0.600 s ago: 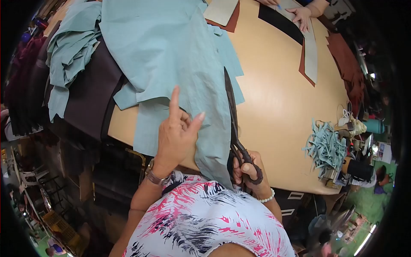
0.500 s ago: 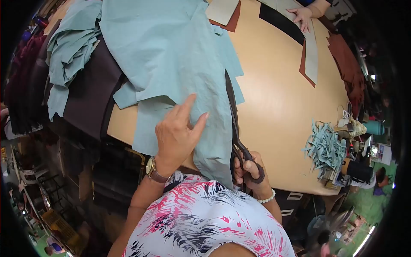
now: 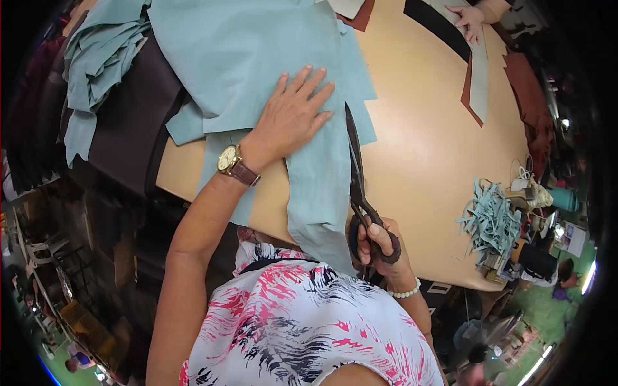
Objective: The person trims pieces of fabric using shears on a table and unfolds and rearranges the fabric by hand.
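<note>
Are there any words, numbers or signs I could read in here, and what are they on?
No text can be read.
Wristwatch: any marks on its pale dial are too small to read.
Pale card at the far right: any print on it is too small and blurred to read.
Scissors and blue-green material: no lettering shows on either.

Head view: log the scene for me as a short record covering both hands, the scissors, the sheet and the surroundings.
Left hand: flat on the teal sheet, fingers spread
Right hand: gripping the scissors by the handles
Scissors: blades along the sheet's right edge; cutting or not, unclear
Teal sheet: on the table, overhanging its near edge
Far right: another person's hand on a pale strip
</note>
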`<state>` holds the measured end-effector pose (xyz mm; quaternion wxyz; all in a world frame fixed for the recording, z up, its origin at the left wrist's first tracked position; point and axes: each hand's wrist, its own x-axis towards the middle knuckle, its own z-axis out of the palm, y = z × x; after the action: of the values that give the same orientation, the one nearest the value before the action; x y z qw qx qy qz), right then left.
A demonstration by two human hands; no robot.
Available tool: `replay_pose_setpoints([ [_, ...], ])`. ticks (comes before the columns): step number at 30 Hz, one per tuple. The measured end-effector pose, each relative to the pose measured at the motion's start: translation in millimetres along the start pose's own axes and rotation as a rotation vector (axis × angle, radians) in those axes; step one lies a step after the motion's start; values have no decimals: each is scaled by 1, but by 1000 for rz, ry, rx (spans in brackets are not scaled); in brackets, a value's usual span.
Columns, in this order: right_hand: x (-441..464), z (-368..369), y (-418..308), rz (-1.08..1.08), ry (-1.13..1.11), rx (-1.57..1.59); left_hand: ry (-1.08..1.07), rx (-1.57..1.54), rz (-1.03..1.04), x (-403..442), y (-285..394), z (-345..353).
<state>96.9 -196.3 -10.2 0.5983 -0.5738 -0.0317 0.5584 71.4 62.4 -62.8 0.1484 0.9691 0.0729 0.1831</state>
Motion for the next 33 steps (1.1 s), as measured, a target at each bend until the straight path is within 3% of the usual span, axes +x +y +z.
replay_pose_setpoints([
  [5,0,-1,5,-25,-6,11,-53,-344,-41,-23,19,-14],
  [33,8,2,0,0,7,-4,3,-360,-54,-33,27,-8],
])
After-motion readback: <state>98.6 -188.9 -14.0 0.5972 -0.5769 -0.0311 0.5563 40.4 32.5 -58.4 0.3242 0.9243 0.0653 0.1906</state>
